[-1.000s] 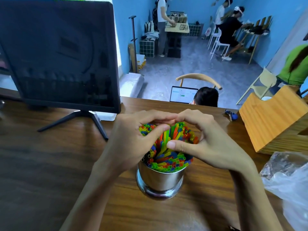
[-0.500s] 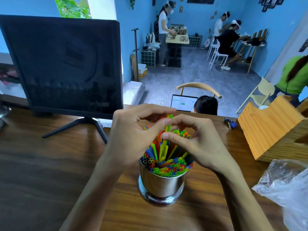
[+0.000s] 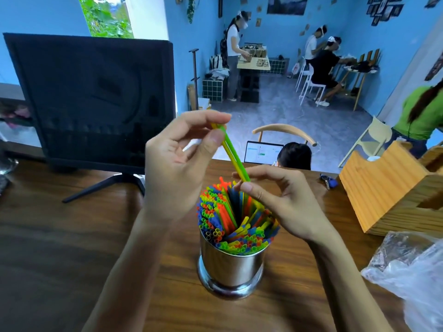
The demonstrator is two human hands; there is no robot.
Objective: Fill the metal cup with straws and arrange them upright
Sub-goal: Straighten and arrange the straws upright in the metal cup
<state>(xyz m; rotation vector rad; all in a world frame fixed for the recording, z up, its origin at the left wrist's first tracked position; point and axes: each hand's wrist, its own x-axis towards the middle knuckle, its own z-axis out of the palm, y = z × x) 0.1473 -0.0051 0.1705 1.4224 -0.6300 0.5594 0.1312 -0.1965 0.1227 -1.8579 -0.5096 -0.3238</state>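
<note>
A shiny metal cup (image 3: 231, 267) stands on the wooden table (image 3: 55, 248), packed with colourful straws (image 3: 223, 212) standing nearly upright. Above it, my left hand (image 3: 177, 164) pinches the top ends of a green and a yellow straw (image 3: 233, 156) between thumb and forefinger. These two straws slant down to the right into a gap in the bundle. My right hand (image 3: 285, 200) pinches the same two straws lower down, just above the bundle's tops.
A dark monitor (image 3: 96, 99) on a stand rises at the back left. A wooden box (image 3: 388, 188) sits at the right, with a crumpled clear plastic bag (image 3: 412, 271) in front of it. A blue key fob (image 3: 329, 182) lies near the far edge.
Both hands were cupped round the straw tops. My left hand has since risen, drawing a green and a yellow straw up out of the bundle, while my right hand shifted to pinch them lower.
</note>
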